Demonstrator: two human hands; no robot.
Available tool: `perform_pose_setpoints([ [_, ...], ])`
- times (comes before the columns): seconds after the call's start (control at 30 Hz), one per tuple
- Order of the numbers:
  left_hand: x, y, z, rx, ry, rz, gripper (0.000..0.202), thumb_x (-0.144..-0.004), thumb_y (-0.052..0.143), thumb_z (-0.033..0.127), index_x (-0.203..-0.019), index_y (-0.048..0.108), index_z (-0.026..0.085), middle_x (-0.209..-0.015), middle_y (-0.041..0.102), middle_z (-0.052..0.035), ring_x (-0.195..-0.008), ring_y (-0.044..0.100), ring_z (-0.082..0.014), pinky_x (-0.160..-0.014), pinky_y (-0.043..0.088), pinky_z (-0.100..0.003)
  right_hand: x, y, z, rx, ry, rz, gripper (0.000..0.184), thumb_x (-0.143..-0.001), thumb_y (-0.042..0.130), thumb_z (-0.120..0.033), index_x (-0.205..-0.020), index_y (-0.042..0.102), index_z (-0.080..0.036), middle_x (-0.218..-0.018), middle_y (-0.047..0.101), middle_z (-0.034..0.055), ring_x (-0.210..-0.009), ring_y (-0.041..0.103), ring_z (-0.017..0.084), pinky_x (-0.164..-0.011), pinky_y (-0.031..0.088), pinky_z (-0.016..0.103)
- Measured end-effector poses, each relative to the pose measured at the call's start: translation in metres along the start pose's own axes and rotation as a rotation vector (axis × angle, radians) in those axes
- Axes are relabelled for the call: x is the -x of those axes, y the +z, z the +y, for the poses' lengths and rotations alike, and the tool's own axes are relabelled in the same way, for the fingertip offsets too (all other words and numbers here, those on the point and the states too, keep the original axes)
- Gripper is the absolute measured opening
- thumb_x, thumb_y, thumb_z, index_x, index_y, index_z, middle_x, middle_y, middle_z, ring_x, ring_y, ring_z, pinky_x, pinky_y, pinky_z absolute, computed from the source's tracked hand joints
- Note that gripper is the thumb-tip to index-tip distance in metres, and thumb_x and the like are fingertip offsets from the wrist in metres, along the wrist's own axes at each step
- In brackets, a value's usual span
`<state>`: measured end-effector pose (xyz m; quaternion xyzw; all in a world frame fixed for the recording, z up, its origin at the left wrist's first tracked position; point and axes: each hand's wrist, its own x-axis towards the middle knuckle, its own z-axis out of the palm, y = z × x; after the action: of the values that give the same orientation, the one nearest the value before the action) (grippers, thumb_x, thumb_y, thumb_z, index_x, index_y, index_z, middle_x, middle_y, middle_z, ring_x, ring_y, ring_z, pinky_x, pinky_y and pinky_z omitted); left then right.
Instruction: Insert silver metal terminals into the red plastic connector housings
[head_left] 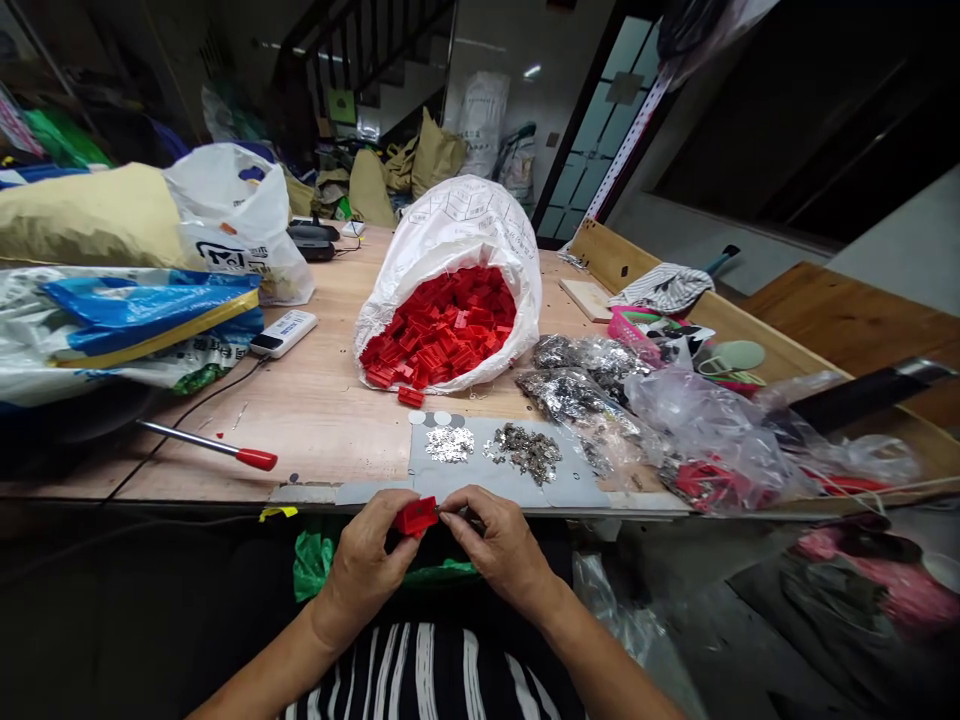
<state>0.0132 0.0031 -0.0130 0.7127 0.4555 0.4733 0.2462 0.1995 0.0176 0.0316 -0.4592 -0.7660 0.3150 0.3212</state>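
Gripping a red plastic piece (416,516) between thumb and fingers, the left hand (367,562) is holding it just below the wooden table (322,400) edge. The right hand (501,545) is pinching its fingertips shut against the piece's right end. Behind them, metal bits (450,443) are lying near a white bag (457,215).

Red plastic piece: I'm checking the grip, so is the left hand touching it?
Touching. The head view shows the left hand pinching the red plastic piece, with no gap visible.
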Motion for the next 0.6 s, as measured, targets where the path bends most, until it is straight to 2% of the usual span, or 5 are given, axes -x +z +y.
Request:
perform_pose_setpoints([
  [0.07,-0.001,-0.001,-0.001,0.111,-0.086,-0.01,0.037,-0.079,0.061,0.013,-0.115,0.059,0.022,-0.106,0.066,-0.0056,-0.098,0.062,-0.0206,-0.088,0.049,-0.033,0.0,0.002,-0.001,-0.033,0.015,0.007,0.007,-0.087,0.056,-0.017,-0.089,0.062,-0.02,-0.081,0.064,-0.0005,-0.07,0.058,0.012,-0.067,0.043,0.022],
  [0.13,-0.002,-0.002,0.0,0.315,-0.254,-0.046,0.043,-0.079,0.064,0.018,-0.121,0.057,0.024,-0.11,0.066,-0.0051,-0.1,0.062,-0.021,-0.091,0.048,-0.034,0.0,0.002,-0.003,-0.07,0.04,0.021,0.007,-0.088,0.056,-0.018,-0.087,0.062,-0.02,-0.079,0.064,-0.0009,-0.069,0.058,0.012,-0.065,0.043,0.022],
  [0.3,-0.008,-0.008,0.009,1.072,-0.676,-0.141,0.055,-0.081,0.065,0.021,-0.133,0.048,0.026,-0.108,0.066,-0.0045,-0.102,0.061,-0.0188,-0.096,0.046,-0.035,0.001,-0.002,-0.01,-0.16,0.063,0.046,0.009,-0.089,0.054,-0.022,-0.089,0.064,-0.02,-0.08,0.066,-0.0007,-0.07,0.06,0.012,-0.065,0.045,0.022],
  [0.4,-0.01,-0.011,0.014,1.335,-0.789,-0.168,0.052,-0.084,0.062,0.018,-0.133,0.049,0.027,-0.103,0.066,-0.0039,-0.09,0.064,-0.0158,-0.089,0.05,-0.035,0.0,-0.004,-0.013,-0.171,0.048,0.077,0.01,-0.09,0.054,-0.023,-0.088,0.064,-0.02,-0.08,0.067,0.0004,-0.07,0.061,0.013,-0.066,0.047,0.022],
  [0.6,-0.012,-0.013,0.01,1.485,-0.889,-0.205,0.043,-0.085,0.059,0.02,-0.128,0.053,0.019,-0.091,0.064,-0.0069,-0.073,0.064,-0.0132,-0.068,0.052,-0.025,-0.005,-0.006,-0.009,-0.033,-0.083,0.125,0.011,-0.09,0.051,-0.02,-0.091,0.062,-0.022,-0.084,0.066,0.0033,-0.076,0.061,0.016,-0.07,0.048,0.026],
])
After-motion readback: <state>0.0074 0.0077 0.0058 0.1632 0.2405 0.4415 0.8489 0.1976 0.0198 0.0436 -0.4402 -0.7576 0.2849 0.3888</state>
